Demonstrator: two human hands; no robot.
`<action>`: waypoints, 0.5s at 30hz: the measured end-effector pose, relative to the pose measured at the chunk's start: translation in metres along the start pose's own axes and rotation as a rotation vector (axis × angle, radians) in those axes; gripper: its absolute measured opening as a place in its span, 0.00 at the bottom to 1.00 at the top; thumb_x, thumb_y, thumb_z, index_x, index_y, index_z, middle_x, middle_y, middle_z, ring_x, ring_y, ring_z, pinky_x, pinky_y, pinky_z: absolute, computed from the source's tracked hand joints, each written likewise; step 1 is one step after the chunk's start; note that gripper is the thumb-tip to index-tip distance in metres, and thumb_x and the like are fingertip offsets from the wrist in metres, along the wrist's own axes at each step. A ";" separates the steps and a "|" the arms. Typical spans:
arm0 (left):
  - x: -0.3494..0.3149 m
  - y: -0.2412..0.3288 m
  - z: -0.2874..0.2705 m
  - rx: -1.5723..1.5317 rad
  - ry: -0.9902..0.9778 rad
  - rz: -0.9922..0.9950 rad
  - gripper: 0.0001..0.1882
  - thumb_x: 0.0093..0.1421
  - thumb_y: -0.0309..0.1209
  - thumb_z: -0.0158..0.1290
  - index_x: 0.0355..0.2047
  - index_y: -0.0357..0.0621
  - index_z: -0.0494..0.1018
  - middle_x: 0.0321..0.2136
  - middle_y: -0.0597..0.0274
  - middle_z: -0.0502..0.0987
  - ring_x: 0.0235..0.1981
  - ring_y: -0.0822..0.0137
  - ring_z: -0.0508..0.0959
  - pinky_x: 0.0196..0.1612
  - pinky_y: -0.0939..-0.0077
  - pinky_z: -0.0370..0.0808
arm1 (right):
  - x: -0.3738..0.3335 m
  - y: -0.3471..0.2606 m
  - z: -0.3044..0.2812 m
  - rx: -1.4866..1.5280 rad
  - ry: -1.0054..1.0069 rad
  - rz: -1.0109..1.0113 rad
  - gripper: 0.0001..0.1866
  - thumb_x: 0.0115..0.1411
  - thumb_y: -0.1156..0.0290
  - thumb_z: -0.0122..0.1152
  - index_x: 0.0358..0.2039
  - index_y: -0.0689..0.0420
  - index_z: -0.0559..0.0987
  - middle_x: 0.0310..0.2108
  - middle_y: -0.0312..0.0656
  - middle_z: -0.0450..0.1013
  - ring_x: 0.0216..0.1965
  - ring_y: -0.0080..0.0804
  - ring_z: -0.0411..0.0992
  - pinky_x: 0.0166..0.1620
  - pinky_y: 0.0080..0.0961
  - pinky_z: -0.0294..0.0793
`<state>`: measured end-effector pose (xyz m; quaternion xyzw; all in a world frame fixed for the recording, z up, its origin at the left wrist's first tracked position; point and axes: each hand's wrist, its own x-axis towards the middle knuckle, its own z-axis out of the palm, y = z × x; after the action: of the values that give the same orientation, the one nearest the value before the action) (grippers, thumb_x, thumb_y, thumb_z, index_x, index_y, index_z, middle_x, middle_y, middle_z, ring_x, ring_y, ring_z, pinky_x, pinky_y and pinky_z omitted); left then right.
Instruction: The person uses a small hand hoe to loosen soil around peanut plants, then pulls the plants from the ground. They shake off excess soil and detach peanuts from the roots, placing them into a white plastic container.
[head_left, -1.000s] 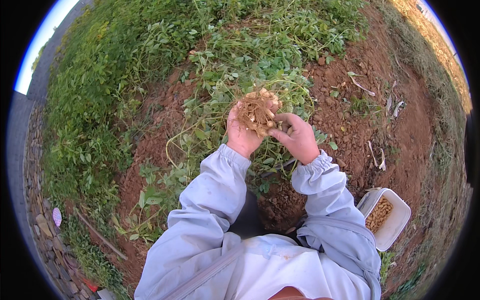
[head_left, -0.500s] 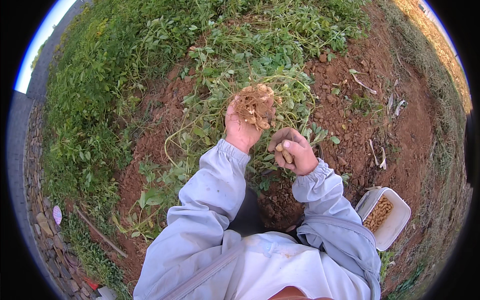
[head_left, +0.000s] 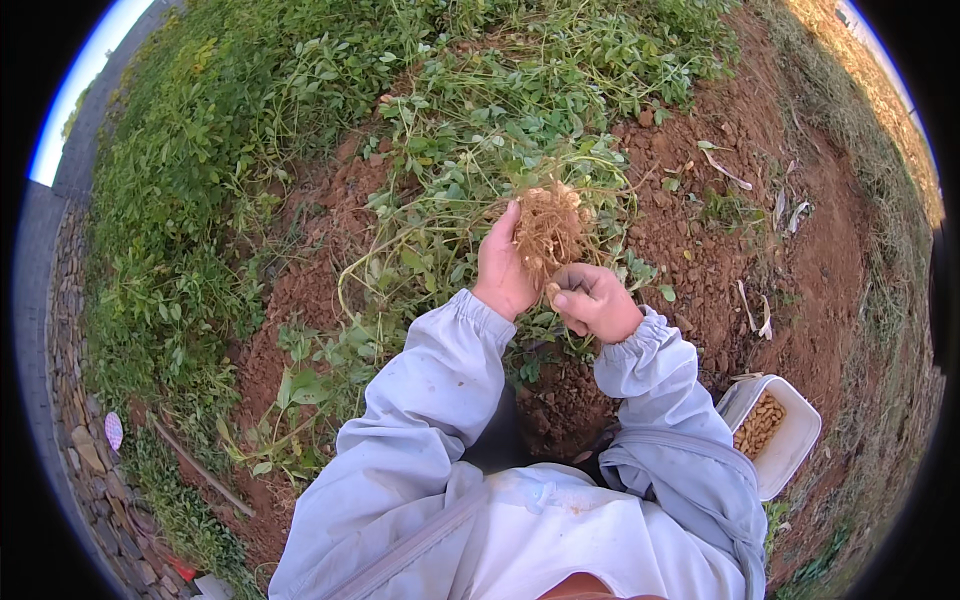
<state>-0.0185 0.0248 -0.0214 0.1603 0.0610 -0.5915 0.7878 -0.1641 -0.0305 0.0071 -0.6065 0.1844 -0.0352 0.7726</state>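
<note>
My left hand [head_left: 506,268] is wrapped round the root end of a peanut plant, thumb up along its left side. The tangled brown root clump [head_left: 552,228] faces me, with pale pods among the roots, and its green stems trail away onto the plants beyond. Just below the clump, my right hand [head_left: 597,302] is closed, thumb against fingers. Part of a tan peanut pod [head_left: 552,291] shows at its fingertips; the rest is hidden by the fingers.
A white plastic tub [head_left: 790,447] partly filled with peanuts [head_left: 760,425] stands on the soil at the right. Leafy green plants [head_left: 180,200] grow on the left. Red-brown clods [head_left: 690,240] lie to the right. A stick [head_left: 205,468] and a stone wall [head_left: 85,440] are at the lower left.
My left hand has turned and shifted right with the root clump, now showing more roots. My right hand has closed further round the pods and sits nearer the clump.
</note>
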 end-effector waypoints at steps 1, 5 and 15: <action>0.002 0.005 -0.001 0.104 -0.079 0.026 0.23 0.64 0.43 0.35 0.52 0.42 0.65 0.49 0.52 0.70 0.49 0.53 0.70 0.53 0.50 0.65 | -0.007 0.003 0.006 0.056 -0.100 -0.016 0.12 0.54 0.66 0.58 0.31 0.64 0.73 0.16 0.35 0.67 0.13 0.18 0.62 0.18 0.17 0.60; -0.001 0.014 0.006 0.206 0.072 0.025 0.29 0.62 0.53 0.36 0.55 0.48 0.63 0.52 0.58 0.69 0.53 0.56 0.67 0.57 0.52 0.57 | -0.017 0.007 0.017 0.480 -0.195 -0.099 0.15 0.55 0.64 0.56 0.35 0.63 0.71 0.21 0.41 0.71 0.12 0.20 0.63 0.17 0.16 0.60; -0.004 -0.009 0.010 0.252 -0.066 0.026 0.26 0.67 0.47 0.30 0.54 0.42 0.62 0.50 0.58 0.69 0.51 0.61 0.68 0.54 0.64 0.64 | 0.020 -0.007 0.001 -1.184 0.628 -0.375 0.18 0.50 0.61 0.61 0.40 0.56 0.74 0.33 0.44 0.74 0.30 0.44 0.74 0.31 0.35 0.74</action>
<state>-0.0294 0.0229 -0.0128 0.2394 -0.0418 -0.5892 0.7706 -0.1437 -0.0367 0.0091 -0.9084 0.2795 -0.2355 0.2028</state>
